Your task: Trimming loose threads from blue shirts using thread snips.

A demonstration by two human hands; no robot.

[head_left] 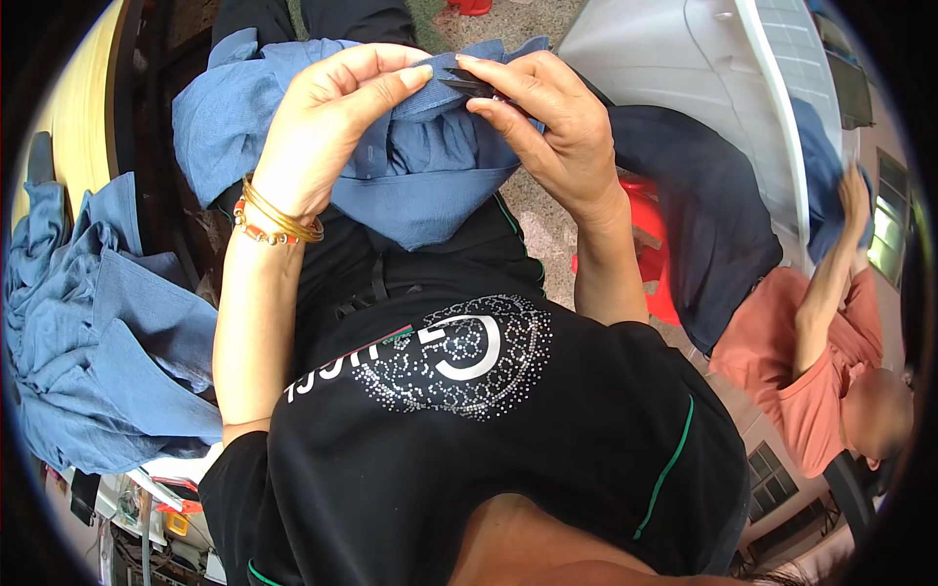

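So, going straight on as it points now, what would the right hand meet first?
Leading with the black snips it holds, the right hand would likely meet the blue cloth pinched by the left hand, close to its thumb; depth is unclear.

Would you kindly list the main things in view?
Lap cloth: one, blue, upper centre.
Snips: one, black, upper centre.
Cloth pile: one, blue, far left.
Stool-like item: one, red, right of centre.
Panel: one, white, upper right.
Co-worker: one, in salmon, far right.
Co-worker's cloth: one, blue, far right.
Small clutter: uncounted, mixed, lower left.
Bangles: uncounted, gold, left wrist.
Shirt: one, black, lower centre.
Left hand: one, bare, on lap cloth.
Right hand: one, bare, on snips.
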